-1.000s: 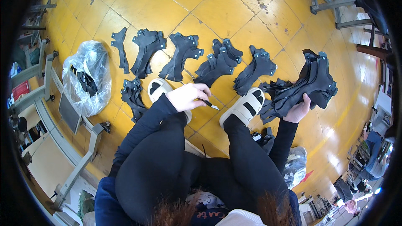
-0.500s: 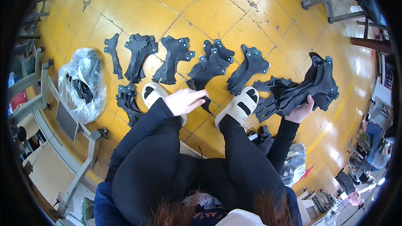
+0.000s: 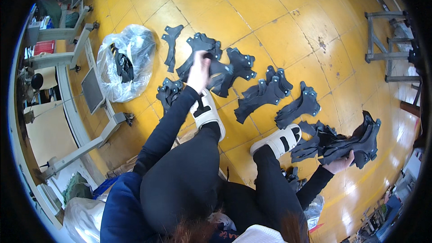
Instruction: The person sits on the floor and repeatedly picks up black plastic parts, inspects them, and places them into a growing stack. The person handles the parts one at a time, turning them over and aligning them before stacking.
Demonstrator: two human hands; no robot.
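Several piles of black Y-shaped cut pieces with small pale labels lie on the yellow tiled floor. My left hand (image 3: 198, 73) is closed on a black cut piece (image 3: 220, 67), blurred by motion, above the gap between one pile (image 3: 196, 48) and the pile to its right (image 3: 240, 65). At the right, my right hand (image 3: 340, 164) grips a thick stack of black cut pieces (image 3: 357, 143) from below. That stack partly covers a fanned pile (image 3: 311, 144). Other piles lie in the middle (image 3: 264, 95), farther right (image 3: 300, 105) and near my left foot (image 3: 168, 93).
A lone cut piece (image 3: 171, 46) lies by a clear plastic bag (image 3: 143, 58) with black items inside. My cream sandals (image 3: 209, 116) stand close to the piles. Metal-framed benches (image 3: 74, 69) line the left; a grey metal stand (image 3: 380, 56) is at the far right.
My left hand has moved from between my feet to the far left piles, now with a cut piece. My right hand still holds its stack. The whole view has shifted.
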